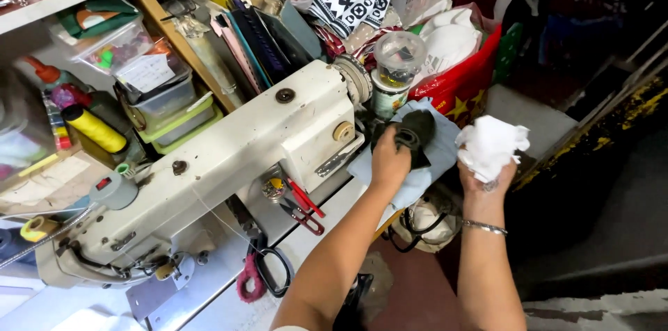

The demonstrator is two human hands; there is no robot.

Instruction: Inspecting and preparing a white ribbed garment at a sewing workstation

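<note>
We are looking down at a cream sewing machine (229,157) that runs on a slant across the bench (229,303), its handwheel end toward the upper right. Our left hand (390,160) is curled shut on a dark cloth (417,133), gripping its near edge; the cloth lies just past the handwheel end of the machine, on top of a pale blue cloth (431,164) spread there. The dark cloth sits up and slightly right from the left hand, and its long axis seems to run from lower left to upper right, the free end pointing away from us toward a clear plastic jar (398,56). Our right hand (487,178), with a bracelet (485,228) at the wrist, is closed on a crumpled white cloth (490,147), held up in the air just right of the blue cloth and apart from the dark one. The left hand is the nearer to the dark cloth. Black-handled scissors (271,268) and red snips (303,209) lie on the bench beside the machine.
</note>
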